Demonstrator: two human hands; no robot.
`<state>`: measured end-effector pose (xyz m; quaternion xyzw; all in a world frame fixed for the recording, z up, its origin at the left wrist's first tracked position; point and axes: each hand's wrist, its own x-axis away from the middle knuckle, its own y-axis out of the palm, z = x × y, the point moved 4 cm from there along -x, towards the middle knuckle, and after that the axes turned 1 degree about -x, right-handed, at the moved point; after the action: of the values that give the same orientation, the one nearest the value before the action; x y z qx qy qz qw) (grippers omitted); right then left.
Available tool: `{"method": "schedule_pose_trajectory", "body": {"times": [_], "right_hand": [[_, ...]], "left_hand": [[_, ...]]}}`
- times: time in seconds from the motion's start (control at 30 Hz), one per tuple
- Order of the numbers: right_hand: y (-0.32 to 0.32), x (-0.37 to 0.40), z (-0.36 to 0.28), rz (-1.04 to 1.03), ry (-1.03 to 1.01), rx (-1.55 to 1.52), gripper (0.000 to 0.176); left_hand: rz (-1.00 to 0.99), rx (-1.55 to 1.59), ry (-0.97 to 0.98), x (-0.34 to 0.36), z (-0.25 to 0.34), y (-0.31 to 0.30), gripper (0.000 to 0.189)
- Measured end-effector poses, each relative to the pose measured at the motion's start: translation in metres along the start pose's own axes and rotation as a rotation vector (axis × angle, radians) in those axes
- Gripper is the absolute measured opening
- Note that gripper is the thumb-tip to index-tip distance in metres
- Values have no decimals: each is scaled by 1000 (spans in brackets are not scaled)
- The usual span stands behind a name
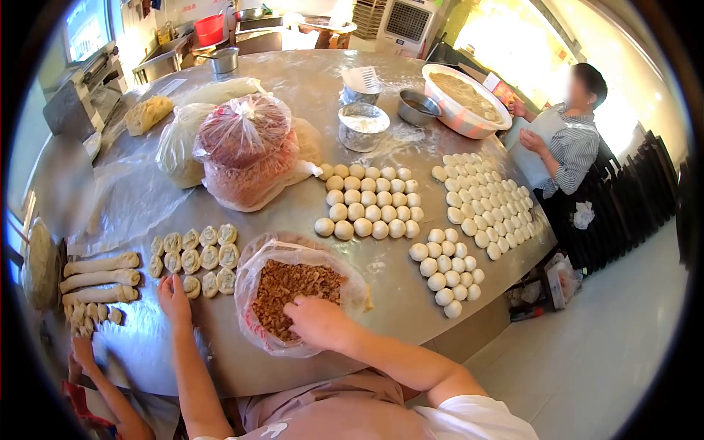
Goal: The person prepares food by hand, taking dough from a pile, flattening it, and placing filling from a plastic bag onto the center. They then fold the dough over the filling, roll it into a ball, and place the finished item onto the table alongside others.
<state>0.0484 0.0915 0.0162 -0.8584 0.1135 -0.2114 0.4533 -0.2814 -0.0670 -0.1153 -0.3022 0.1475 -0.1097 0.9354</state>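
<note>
My right hand (314,320) reaches into a plastic-lined bowl of brown crumbly filling (293,290), its fingertips in the filling. What those fingers grip, if anything, is hidden. My left hand (174,297) rests at the near edge of the flattened dough pieces (191,260), left of the bowl. Its fingers are close to one piece, and whether they hold anything is too small to tell. Beyond the bowl, round white dough balls (370,198) stand in rows, with another group (447,271) to the right.
Bags of reddish filling (246,150) stand behind the bowl. Three dough rolls (101,279) lie at the left, near a co-worker's hands (82,352). Metal pots (419,108) and a large tub (466,103) are farther back. Another person (568,136) stands at the right edge.
</note>
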Motion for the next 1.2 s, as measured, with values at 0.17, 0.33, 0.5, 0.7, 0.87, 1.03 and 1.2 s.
{"method": "schedule_pose_trajectory", "body": {"times": [0.17, 0.33, 0.5, 0.7, 0.87, 1.03, 1.2], "right_hand": [[9, -3, 36, 235, -84, 253, 15], [-6, 0, 14, 306, 8, 248, 31], [-10, -4, -4, 89, 63, 213, 30], [-8, -2, 6, 100, 64, 269, 34], [3, -9, 6, 32, 117, 137, 31], [3, -11, 8, 51, 100, 119, 30], [3, -13, 9, 48, 93, 143, 30]], "left_hand": [[51, 36, -134, 9, 25, -2, 44], [209, -171, -136, 8, 24, -4, 56], [321, -170, -188, -3, 13, -9, 51], [169, -566, 120, -70, -77, 20, 42], [133, -242, -76, -71, -25, -8, 41], [88, 52, -69, -54, -13, -13, 40], [168, 429, -104, -30, -6, -15, 41]]}}
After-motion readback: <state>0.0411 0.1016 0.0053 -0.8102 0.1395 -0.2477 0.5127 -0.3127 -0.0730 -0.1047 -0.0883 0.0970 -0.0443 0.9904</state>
